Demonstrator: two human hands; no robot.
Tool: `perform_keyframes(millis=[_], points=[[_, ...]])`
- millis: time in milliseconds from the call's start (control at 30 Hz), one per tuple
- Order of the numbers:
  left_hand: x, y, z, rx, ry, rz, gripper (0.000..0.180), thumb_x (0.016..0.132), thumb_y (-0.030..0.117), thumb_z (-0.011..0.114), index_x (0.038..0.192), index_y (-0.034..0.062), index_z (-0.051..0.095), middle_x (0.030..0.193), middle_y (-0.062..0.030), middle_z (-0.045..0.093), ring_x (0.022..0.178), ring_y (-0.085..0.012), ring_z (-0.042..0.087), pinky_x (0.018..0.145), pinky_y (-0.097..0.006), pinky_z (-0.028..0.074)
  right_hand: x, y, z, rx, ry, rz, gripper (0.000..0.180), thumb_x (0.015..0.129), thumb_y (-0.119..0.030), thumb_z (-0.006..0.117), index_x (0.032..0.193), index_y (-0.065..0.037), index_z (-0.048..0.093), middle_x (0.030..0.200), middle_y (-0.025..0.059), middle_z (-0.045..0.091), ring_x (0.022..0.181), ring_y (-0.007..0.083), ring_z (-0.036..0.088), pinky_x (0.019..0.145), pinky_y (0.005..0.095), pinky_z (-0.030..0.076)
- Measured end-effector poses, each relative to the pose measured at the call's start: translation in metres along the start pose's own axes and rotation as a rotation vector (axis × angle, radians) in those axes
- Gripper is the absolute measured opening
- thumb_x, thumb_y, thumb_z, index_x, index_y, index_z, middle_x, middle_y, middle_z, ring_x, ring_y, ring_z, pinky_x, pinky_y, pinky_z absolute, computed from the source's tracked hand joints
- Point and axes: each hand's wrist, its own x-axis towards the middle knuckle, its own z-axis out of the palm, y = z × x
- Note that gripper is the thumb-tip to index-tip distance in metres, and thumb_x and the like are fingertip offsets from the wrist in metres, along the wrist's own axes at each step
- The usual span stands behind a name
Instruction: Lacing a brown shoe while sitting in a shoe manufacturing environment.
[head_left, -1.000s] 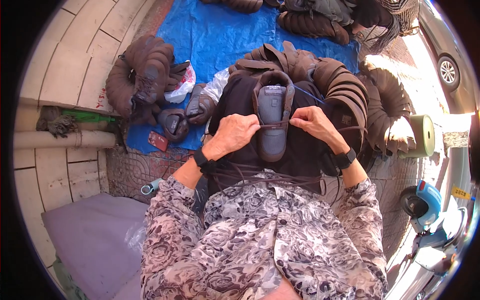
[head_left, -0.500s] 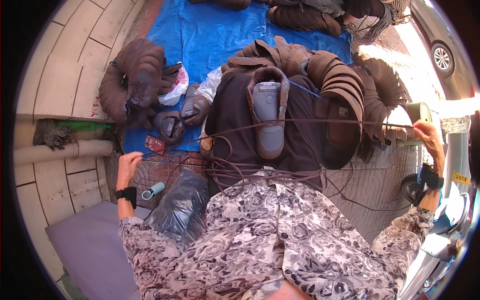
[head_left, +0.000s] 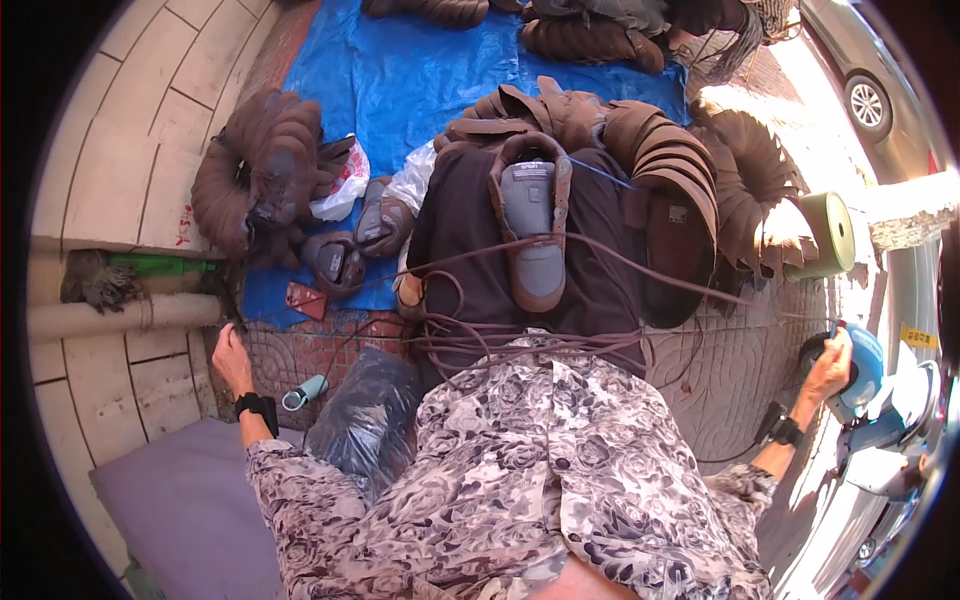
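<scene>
A grey and brown shoe (head_left: 533, 205) rests sole-down across my dark-trousered lap, toe toward me. One brown cord (head_left: 640, 268) crosses over it, and its right part blurs toward my right hand. More loops of cord lie slack across my waist. At the far right, my right hand (head_left: 828, 367) is closed with fingertips pinched on the cord. My left hand (head_left: 233, 360) is out at the left beside the wall pipe, fingertips pinched together; a dark strand shows at them, though its link to the cord is hard to follow. A blue strand (head_left: 600, 172) runs from the shoe.
Curved stacks of brown shoe pieces (head_left: 625, 140) surround my knees. Two shoes (head_left: 385, 222), plastic bags and a red phone-like object (head_left: 306, 300) lie at left on the blue tarp (head_left: 420, 80). A black plastic bag (head_left: 368, 415) and a pale cylinder (head_left: 305, 391) sit near my left arm.
My right hand has dropped lower, and my left hand has moved lower and slightly outward. The cord, earlier nearly straight across the shoe, now bends over it and slopes down to the right.
</scene>
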Motion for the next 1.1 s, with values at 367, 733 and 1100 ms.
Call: perform_keyframes(millis=[367,733,1100], points=[[0.074,0.301,0.014,-1.480,-0.291,-0.092,0.037,0.087,0.008,0.055,0.120,-0.0055,0.047,0.085,-0.0106,0.064,0.074,-0.0161,0.063,0.070,-0.028,0.053,-0.082,-0.322,0.124,1.011,-0.921,-0.050,0.019,0.087,-0.008,0.055,0.106,-0.002,0.055,0.080,0.0102,0.067,0.062,0.0112,0.062,0.054,0.0239,0.048],[0.032,0.454,0.000,-1.426,-0.908,0.158,0.015,0.088,0.013,0.055,0.089,-0.0013,0.060,0.077,-0.0070,0.062,0.061,-0.0095,0.060,0.047,-0.019,0.045,-0.117,-0.314,0.161,0.794,-1.116,-0.270,0.015,0.079,-0.013,0.063,0.088,-0.001,0.065,0.073,0.0145,0.064,0.064,0.0201,0.062,0.059,0.0302,0.047],[0.023,0.461,0.002,-1.308,-1.033,0.264,0.016,0.089,0.014,0.052,0.089,-0.0010,0.059,0.087,-0.0082,0.064,0.073,-0.0120,0.064,0.052,-0.022,0.051,-0.118,-0.314,0.164,0.721,-1.026,-0.416,0.014,0.079,-0.012,0.058,0.086,-0.001,0.064,0.072,0.0175,0.062,0.066,0.0306,0.063,0.060,0.0362,0.047]])
